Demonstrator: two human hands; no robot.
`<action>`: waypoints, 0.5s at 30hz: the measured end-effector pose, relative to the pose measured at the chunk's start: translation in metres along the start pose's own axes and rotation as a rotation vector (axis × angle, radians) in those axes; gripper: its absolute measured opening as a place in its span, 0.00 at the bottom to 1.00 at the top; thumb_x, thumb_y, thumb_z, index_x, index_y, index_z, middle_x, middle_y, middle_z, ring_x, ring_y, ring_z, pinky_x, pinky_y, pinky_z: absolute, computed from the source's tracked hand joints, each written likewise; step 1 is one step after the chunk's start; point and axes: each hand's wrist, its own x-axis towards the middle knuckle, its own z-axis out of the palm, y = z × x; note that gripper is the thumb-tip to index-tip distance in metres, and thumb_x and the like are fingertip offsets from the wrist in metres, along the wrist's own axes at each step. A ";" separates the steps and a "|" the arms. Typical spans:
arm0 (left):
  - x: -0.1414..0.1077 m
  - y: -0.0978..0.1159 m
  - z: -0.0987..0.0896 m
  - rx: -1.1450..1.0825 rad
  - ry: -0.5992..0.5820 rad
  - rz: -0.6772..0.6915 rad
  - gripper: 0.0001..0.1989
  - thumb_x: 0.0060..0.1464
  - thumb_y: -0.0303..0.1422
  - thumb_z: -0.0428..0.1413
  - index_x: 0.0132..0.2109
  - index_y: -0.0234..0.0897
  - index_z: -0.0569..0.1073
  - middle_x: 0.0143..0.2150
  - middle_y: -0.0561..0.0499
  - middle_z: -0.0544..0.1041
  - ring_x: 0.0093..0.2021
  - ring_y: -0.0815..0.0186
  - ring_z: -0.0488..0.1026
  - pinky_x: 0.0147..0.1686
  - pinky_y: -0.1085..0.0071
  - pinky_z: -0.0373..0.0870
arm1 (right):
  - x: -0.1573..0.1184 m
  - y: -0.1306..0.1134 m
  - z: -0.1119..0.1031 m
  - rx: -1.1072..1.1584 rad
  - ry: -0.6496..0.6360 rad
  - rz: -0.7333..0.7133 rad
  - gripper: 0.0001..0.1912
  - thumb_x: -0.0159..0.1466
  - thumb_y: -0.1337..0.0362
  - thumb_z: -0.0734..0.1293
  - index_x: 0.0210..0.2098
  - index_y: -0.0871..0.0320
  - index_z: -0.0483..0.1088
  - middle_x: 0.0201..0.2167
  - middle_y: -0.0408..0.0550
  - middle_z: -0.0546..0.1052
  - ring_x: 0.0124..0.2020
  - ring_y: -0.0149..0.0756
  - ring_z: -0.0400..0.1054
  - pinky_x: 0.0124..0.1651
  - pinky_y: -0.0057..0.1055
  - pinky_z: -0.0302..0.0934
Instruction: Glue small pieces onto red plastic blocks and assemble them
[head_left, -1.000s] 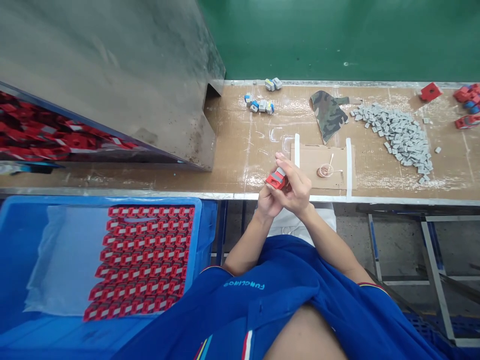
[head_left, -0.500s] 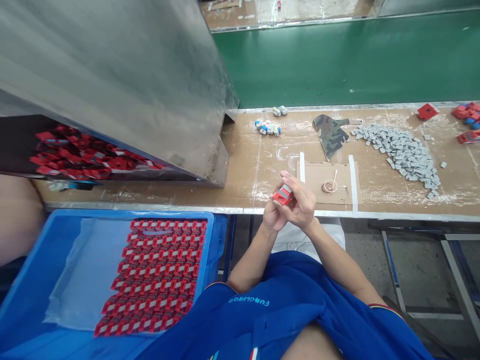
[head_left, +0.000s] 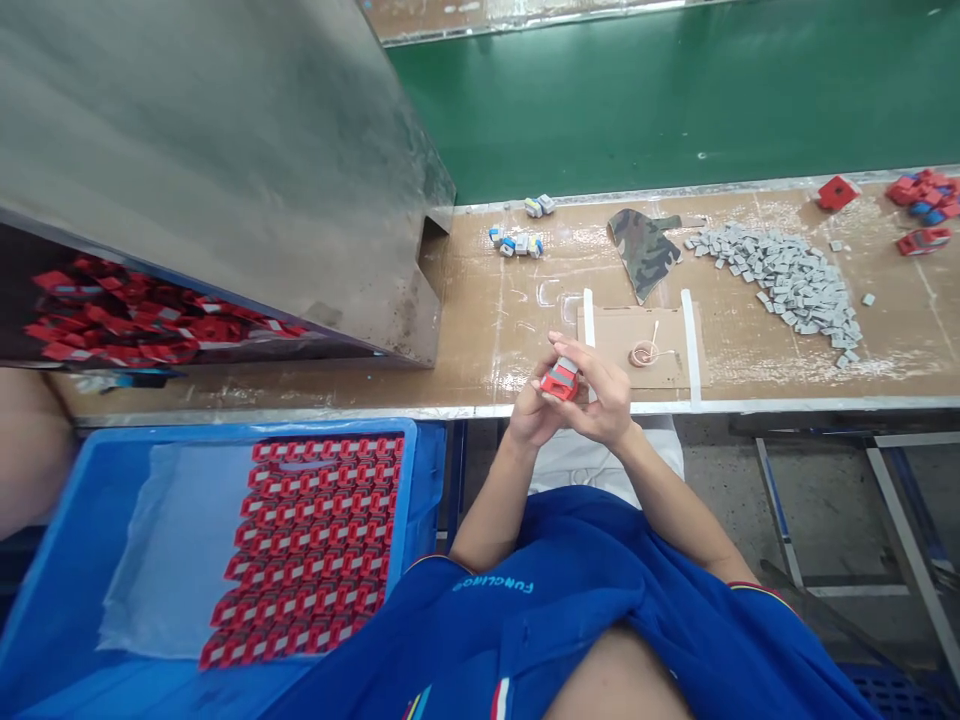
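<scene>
A red toy car [head_left: 559, 383] with a grey piece on it is held between both hands, just over the front edge of the bench. My left hand [head_left: 531, 416] is closed around its lower left side. From the right, my right hand [head_left: 606, 400] grips it, with the fingers bent over the top and the thumb below. Parts of the car are covered by the fingers. Behind the right hand, a small round dish [head_left: 643, 353] with cotton swabs sits on a taped cardboard sheet [head_left: 671, 372].
Rows of red toy cars [head_left: 315, 540] fill part of a blue crate [head_left: 424, 470] at left. More red pieces [head_left: 150, 310] lie under a metal housing [head_left: 300, 180]. Grey tiles [head_left: 795, 280], camouflage cloth [head_left: 643, 250] and blue-white pieces [head_left: 517, 243] lie on the bench. A green belt [head_left: 637, 110] runs behind.
The camera view has shifted slightly, so the bench items appear a little further left and higher. Both hands still hold the red toy car, with only a slight change in finger position.
</scene>
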 end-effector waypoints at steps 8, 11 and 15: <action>-0.008 0.068 0.017 0.436 -0.261 -0.016 0.37 0.48 0.54 0.71 0.59 0.37 0.80 0.49 0.41 0.83 0.50 0.56 0.81 0.49 0.67 0.76 | 0.028 -0.017 -0.046 -0.092 -0.416 0.081 0.27 0.72 0.55 0.68 0.66 0.62 0.66 0.60 0.61 0.79 0.61 0.48 0.75 0.60 0.46 0.75; -0.011 0.070 0.029 0.415 -0.261 -0.034 0.32 0.49 0.50 0.71 0.57 0.38 0.80 0.44 0.44 0.83 0.43 0.60 0.81 0.45 0.69 0.75 | 0.042 -0.032 -0.059 -0.082 -0.459 0.135 0.35 0.72 0.55 0.68 0.73 0.58 0.55 0.66 0.60 0.74 0.65 0.48 0.72 0.63 0.48 0.74; 0.023 0.093 0.037 0.435 -0.258 -0.001 0.32 0.47 0.53 0.71 0.54 0.38 0.79 0.43 0.45 0.83 0.38 0.62 0.81 0.36 0.71 0.74 | 0.044 -0.040 -0.100 0.012 -0.366 0.157 0.45 0.69 0.55 0.72 0.77 0.51 0.47 0.72 0.57 0.66 0.67 0.48 0.70 0.64 0.47 0.73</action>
